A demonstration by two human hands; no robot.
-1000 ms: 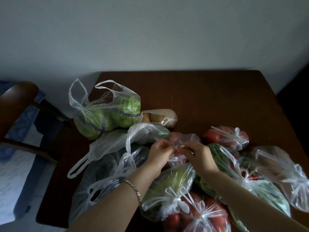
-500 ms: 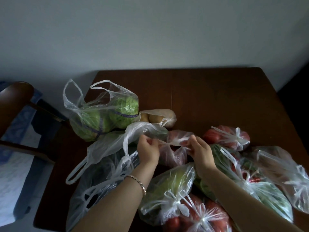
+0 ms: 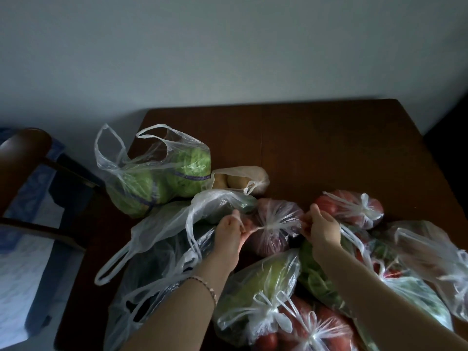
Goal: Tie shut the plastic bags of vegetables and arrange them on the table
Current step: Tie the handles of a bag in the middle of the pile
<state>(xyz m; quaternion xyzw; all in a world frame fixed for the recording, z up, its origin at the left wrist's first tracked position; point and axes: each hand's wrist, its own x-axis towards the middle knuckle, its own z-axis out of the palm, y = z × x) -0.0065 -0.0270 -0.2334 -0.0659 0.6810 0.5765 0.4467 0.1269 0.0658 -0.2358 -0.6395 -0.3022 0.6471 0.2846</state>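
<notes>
Home dining corner, I'm judging: a dark wooden table (image 3: 329, 148) is sitting against a plain painted wall (image 3: 228, 46), a wooden chair (image 3: 22, 158) is standing beside it, and grocery bags of vegetables (image 3: 157, 173) are lying across the tabletop.
</notes>
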